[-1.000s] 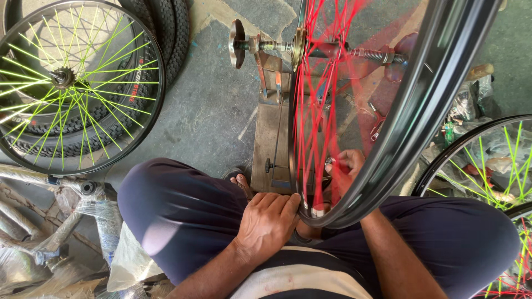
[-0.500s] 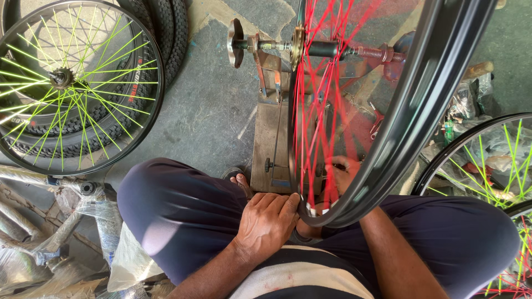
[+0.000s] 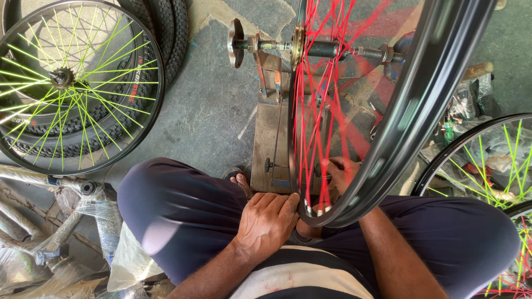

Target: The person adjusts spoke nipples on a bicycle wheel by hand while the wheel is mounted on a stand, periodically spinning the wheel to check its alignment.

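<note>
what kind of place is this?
Likely a bicycle repair or wheel-building workshop: a black rim with red spokes sits in a truing stand, with a green-spoked wheel and stacked tyres on the concrete floor.

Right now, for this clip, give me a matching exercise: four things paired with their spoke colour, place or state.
Things:
1. black rim in the truing stand
2. wheel lying at far left
3. left hand
4. right hand

Descriptions:
A. lime-green spokes
B. behind the red spokes, partly hidden
C. red spokes
D. rests against the rim's lowest edge

Pairs: 1-C, 2-A, 3-D, 4-B
</note>
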